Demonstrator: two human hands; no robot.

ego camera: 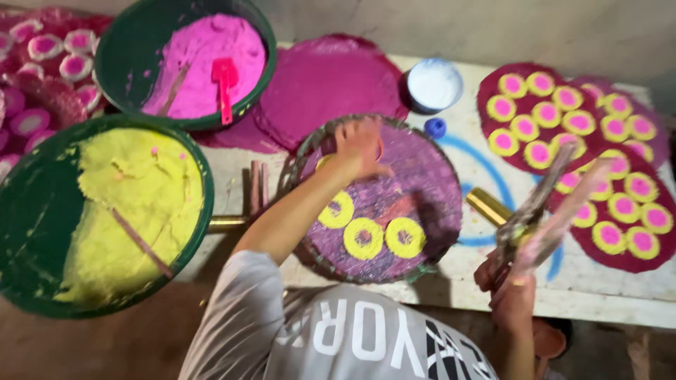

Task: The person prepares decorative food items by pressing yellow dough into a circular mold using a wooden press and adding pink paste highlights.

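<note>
A white bench carried the work. At its left sat 2 big green basins: one of yellow powder with a stick in it, one of pink powder with a pink scoop. In the middle lay a round purple-dusted tray bearing 3 yellow rings along its near side. To the right lay dark red discs dotted with yellow-and-pink circles, and behind the tray stood a small white cup.

The left hand reached over the tray's far-left part, fingers curled down together toward the surface; what they pinched could not be told. The right hand, raised at the bench's near edge, gripped a blurred bundle of long thin tools.
</note>
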